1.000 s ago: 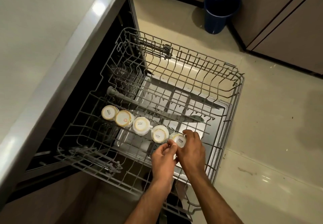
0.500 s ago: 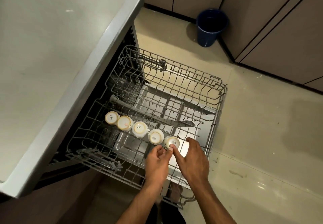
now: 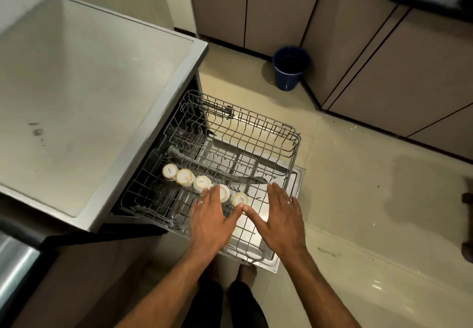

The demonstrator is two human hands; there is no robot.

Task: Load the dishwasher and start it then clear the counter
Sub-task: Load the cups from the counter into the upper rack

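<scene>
The rack (image 3: pixel 289 146) juts out rightward from under the counter (image 3: pixel 84 92), above the open door (image 3: pixel 294 181). Five cups (image 3: pixel 202 183) sit in a row in its near part. A bucket (image 3: pixel 290 67) stands on the floor (image 3: pixel 358 199) behind, against the cabinets (image 3: pixel 371 46).

Grey wire rack (image 3: pixel 286 146), white cups (image 3: pixel 202 183) with orange-ringed bases. Worktop (image 3: pixel 84 92) grey steel, bucket (image 3: pixel 290 67) dark blue. Floor (image 3: pixel 358 199) cream tile, cabinets (image 3: pixel 268 7) beige-brown.

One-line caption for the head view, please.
Both hands, left and right, open above five upturned cups lined in the pulled-out dishwasher rack.
</scene>
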